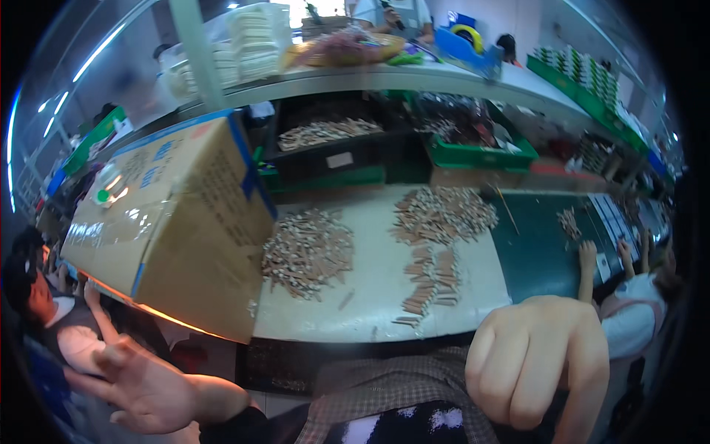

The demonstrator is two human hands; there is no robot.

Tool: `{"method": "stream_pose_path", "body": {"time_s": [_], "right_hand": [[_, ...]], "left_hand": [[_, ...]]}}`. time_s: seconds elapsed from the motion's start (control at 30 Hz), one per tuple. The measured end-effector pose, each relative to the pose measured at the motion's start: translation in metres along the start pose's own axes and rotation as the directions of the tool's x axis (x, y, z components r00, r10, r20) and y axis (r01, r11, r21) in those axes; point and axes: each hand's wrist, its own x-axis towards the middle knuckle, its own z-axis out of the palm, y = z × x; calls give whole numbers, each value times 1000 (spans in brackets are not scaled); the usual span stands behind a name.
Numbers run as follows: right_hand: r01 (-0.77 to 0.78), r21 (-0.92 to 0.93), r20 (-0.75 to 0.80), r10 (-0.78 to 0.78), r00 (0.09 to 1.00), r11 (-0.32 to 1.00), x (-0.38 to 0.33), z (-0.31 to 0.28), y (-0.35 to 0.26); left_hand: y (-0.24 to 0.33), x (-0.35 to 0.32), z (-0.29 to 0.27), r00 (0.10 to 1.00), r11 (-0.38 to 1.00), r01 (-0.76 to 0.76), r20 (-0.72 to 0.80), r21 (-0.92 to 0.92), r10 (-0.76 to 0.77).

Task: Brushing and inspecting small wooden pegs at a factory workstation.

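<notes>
While both hands are hanging off the worktop (370, 311), nothing is being held.
Left hand (148, 388) is spreading its grip released, low beside the cardboard box (177, 222); right hand (536, 362) is clenching into an empty fist just before the worktop edge, near the stacked wooden pieces (429, 285) lying on the worktop.

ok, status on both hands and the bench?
Left hand open, empty. Right hand fisted, empty. Small tan wooden sticks heaped untouched on white bench. Large brown cardboard box overhangs left edge.
</notes>
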Motion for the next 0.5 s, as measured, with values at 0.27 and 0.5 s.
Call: {"method": "stream_pose_path", "body": {"time_s": [0.27, 0.5], "right_hand": [[-177, 66, 3, 177, 984, 982, -44, -19, -83], [-119, -33, -13, 118, 993, 992, -136, -52, -117]], "left_hand": [[-47, 40, 83, 874, 783, 474, 106, -403, -475], [-88, -36, 219, 999, 957, -23, 39, -290, 36]]}}
